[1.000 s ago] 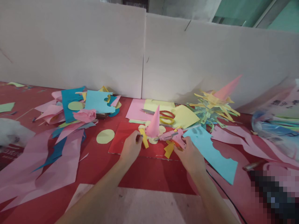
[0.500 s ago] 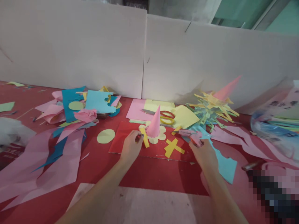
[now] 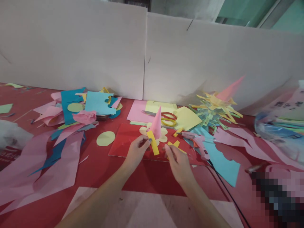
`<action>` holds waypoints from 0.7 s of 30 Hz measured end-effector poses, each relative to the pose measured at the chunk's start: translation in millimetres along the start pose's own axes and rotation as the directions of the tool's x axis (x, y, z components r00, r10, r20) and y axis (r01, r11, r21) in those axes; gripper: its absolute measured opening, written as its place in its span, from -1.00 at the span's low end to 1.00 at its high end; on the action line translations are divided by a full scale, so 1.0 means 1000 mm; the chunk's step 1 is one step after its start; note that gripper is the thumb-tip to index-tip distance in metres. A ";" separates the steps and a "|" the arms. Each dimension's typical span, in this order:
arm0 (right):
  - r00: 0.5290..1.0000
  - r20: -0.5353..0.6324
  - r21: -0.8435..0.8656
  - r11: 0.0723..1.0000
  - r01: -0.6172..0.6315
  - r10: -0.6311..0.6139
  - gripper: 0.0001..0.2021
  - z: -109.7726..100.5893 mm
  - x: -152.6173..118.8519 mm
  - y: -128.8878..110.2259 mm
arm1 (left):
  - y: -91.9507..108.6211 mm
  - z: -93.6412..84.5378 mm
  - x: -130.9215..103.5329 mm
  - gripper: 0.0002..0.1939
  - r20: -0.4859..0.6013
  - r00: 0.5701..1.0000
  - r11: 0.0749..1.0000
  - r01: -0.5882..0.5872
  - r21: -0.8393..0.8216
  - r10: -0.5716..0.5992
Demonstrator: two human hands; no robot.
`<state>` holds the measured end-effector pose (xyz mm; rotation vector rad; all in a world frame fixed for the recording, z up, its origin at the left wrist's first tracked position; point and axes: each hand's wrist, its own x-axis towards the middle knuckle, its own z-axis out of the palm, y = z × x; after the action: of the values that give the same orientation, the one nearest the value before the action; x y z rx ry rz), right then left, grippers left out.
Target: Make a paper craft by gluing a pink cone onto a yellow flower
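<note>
My left hand [image 3: 137, 152] pinches a yellow paper strip [image 3: 153, 144], held slantwise in front of a pink paper cone [image 3: 156, 123]. The cone stands upright on a cream flower-shaped paper [image 3: 163, 136]. Right of the strip, my right hand [image 3: 178, 160] is loosely curled with thumb and fingers slightly apart; I see nothing in it. It partly covers crossed yellow strips [image 3: 181, 149] on the red board [image 3: 121, 145]. Beside it, a pink glue gun [image 3: 198, 141] lies on the board's right side, its black cord running toward me.
Scissors [image 3: 169, 118] with red and yellow handles lie on paper sheets behind the cone. A fringed paper piece with a pink cone [image 3: 228, 91] stands back right. Paper scraps [image 3: 76, 107] crowd the left, near a cream disc [image 3: 105, 138]. White panels [image 3: 95, 47] close off the back.
My right hand has let go of the glue gun and moved left to the crossed strips. My left hand has shifted right, with the yellow strip now raised before the cone.
</note>
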<state>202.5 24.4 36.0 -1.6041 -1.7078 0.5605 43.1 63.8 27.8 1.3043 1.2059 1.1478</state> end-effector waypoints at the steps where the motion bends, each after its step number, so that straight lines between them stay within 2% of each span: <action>1: 0.999 0.043 0.045 0.999 0.006 -0.008 -0.65 0.005 -0.002 -0.002 | 0.000 0.002 -0.001 -0.79 0.013 1.000 1.000 0.000 0.006 0.000; 4: 0.992 0.123 0.131 0.991 0.014 -0.030 -0.69 0.013 -0.005 -0.002 | 0.000 0.005 -0.006 -0.81 0.048 0.999 0.999 -0.011 0.043 0.009; 7: 0.992 0.128 0.148 0.989 -0.013 -0.006 -0.70 0.012 -0.004 0.001 | 0.000 0.008 -0.010 -0.84 0.081 0.997 0.996 -0.025 0.084 0.018; 13: 0.990 0.133 0.231 0.969 -0.082 0.052 -0.68 0.006 -0.003 -0.004 | -0.003 0.005 -0.006 -0.86 -0.009 1.000 0.993 -0.023 0.114 0.024; 21: 0.980 0.197 0.235 0.970 -0.066 0.019 -0.75 0.012 -0.005 -0.003 | -0.005 0.004 -0.004 -0.89 -0.004 1.000 0.997 -0.011 0.071 0.011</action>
<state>191.6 20.9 29.5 -1.4533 -1.6721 0.9348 46.4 59.7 22.8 1.3632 1.2542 1.1255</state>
